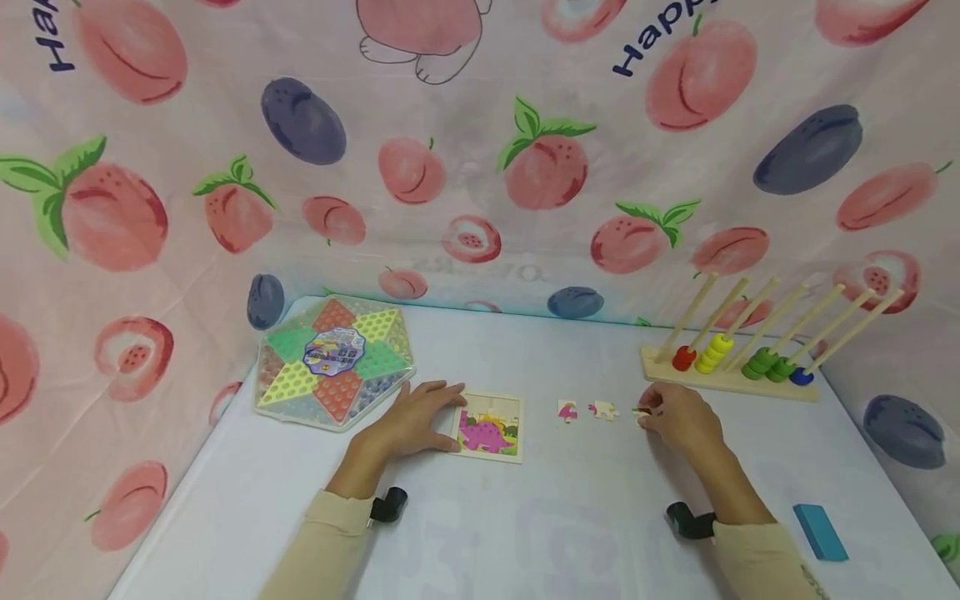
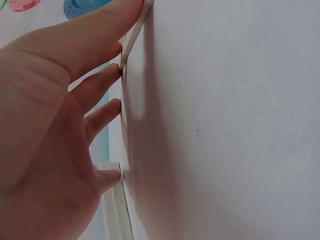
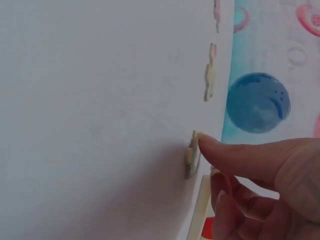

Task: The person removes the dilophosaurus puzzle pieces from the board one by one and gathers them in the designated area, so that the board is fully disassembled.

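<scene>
My left hand [image 1: 416, 421] rests at the left side of a wooden jigsaw puzzle frame [image 1: 521, 429], thumb near its lower corner and fingers at the upper one. Inside the frame is a partly filled picture with a pink dinosaur [image 1: 486, 435]; bare wood shows along the top. The left wrist view has the thumb and fingers spread, fairly straight, at the frame's edge [image 2: 134, 37]. To the right, my right hand [image 1: 686, 419] pinches a small puzzle piece [image 3: 192, 157] low over the table. Two loose pieces lie between the hands, one pink and white [image 1: 567, 411], one mostly pale [image 1: 603, 410].
A hexagonal Chinese checkers board [image 1: 335, 362] lies at the back left. Behind my right hand stands a wooden peg rack [image 1: 738, 381] with coloured beads and tall, slanted rods. A blue block [image 1: 821, 532] lies at the right front. A fruit-print cloth [image 1: 472, 192] hangs behind the table.
</scene>
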{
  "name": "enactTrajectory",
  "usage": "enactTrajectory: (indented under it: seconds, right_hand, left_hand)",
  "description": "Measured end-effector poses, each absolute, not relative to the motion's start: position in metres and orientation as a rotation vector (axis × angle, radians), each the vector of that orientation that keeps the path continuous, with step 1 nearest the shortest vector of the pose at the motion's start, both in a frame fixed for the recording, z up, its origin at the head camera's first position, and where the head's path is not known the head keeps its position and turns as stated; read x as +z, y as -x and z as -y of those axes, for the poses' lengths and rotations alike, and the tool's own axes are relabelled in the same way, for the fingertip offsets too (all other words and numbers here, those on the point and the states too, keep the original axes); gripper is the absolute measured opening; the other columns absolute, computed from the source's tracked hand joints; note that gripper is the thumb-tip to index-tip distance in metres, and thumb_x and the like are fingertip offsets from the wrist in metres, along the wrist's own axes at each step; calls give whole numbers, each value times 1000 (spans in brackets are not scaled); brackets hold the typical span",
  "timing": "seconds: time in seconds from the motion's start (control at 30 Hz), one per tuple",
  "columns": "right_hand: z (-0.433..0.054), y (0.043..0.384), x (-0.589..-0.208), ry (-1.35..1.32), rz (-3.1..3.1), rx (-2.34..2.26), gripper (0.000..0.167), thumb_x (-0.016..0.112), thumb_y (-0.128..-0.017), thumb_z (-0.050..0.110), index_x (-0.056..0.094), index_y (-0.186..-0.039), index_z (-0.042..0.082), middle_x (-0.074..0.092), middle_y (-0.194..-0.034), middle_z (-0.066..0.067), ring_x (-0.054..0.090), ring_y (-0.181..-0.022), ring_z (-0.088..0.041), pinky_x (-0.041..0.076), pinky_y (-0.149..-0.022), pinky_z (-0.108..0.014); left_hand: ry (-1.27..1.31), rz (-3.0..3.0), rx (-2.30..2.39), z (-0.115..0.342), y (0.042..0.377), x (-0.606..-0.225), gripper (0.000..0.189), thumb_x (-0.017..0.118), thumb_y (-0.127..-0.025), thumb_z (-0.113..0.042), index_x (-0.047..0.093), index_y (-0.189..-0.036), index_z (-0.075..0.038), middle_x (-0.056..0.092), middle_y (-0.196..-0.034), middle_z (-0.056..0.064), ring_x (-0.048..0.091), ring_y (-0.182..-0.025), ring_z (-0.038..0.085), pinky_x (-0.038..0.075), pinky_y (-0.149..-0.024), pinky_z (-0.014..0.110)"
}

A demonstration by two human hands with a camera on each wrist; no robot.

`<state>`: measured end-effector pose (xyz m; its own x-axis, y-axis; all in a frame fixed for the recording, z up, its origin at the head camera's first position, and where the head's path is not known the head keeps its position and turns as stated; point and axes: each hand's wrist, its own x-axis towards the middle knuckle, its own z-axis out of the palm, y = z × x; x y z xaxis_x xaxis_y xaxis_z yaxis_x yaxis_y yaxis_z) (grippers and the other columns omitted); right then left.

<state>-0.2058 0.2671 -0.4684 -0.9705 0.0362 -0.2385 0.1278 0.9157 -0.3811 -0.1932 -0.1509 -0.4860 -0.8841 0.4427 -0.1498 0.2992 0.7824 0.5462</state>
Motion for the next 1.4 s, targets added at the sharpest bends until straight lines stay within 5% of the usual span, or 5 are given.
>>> enactTrajectory:
  seconds: [0.33, 0.67, 1.07, 1.4]
  right_hand:
    - [-229, 216, -449, 64, -2797, -755, 30, 73, -93, 23, 69, -119, 7, 70, -113, -16, 65, -96, -28, 59, -75, -34]
    - [-170, 227, -440, 298, -2734, -906, 35, 79, -89, 20, 70, -120, 8, 71, -118, -13, 65, -100, -24, 60, -73, -27]
    - [-104, 213, -454, 682, -2608, -964, 27, 80, -87, 13, 76, -114, 13, 73, -116, -4, 65, -109, -25, 58, -96, -44]
    - [-82, 209, -472, 742, -2561, -894, 26, 80, -87, 14, 77, -113, 17, 75, -113, 1, 61, -92, -13, 54, -79, -22]
  left_hand:
    - [-596, -2680, 761, 153, 194, -485, 73, 88, -77, -37, 59, -142, -19, 48, -160, 1, 31, -156, 30, 9, -127, 70]
    - [-638, -2660, 788, 155, 197, -489, 83, 88, -76, -39, 54, -148, -15, 54, -156, 1, 30, -156, 32, 12, -129, 65]
    - [-649, -2638, 817, 156, 198, -488, 81, 88, -77, -39, 55, -147, -14, 54, -155, 2, 29, -157, 33, 15, -130, 59]
    - [-624, -2638, 799, 157, 198, -489, 90, 87, -78, -41, 46, -154, -15, 61, -148, -4, 28, -158, 30, 14, -131, 56]
